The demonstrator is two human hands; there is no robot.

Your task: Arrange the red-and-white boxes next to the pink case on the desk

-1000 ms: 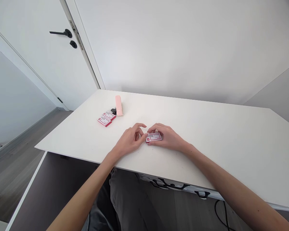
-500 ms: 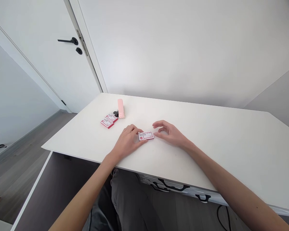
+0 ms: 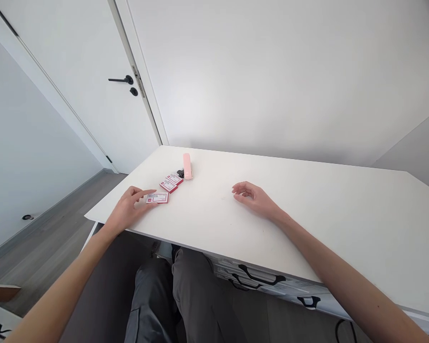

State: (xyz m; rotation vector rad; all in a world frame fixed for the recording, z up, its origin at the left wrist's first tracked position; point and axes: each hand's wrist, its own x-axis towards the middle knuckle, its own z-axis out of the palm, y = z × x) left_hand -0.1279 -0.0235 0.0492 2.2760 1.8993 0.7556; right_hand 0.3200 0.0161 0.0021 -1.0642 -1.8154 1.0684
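Note:
My left hand [image 3: 128, 208] is at the left part of the white table [image 3: 207, 224], thumb and fingers gripping a small red-and-white box [image 3: 158, 197] by its edges. Just beyond it lie two similar boxes, a nearer box [image 3: 168, 185] and a farther box [image 3: 174, 178], touching or almost touching each other. A pink stapler [image 3: 188, 166] rests behind them, beside a small black clip-like object [image 3: 180, 173]. My right hand [image 3: 252, 196] rests over the middle of the table, fingers loosely curled and apart from the thumb, with nothing in it.
A white wall [image 3: 271, 85] stands behind the table. To the left is a white door with a black handle [image 3: 120, 79]. Below the front edge are drawers with black handles [image 3: 260, 276], and my legs [image 3: 196, 295] are under the table.
My left hand has carried the small box leftward, from the middle of the table to near the other two boxes. My right hand stays near the middle, its fingers a little more curled.

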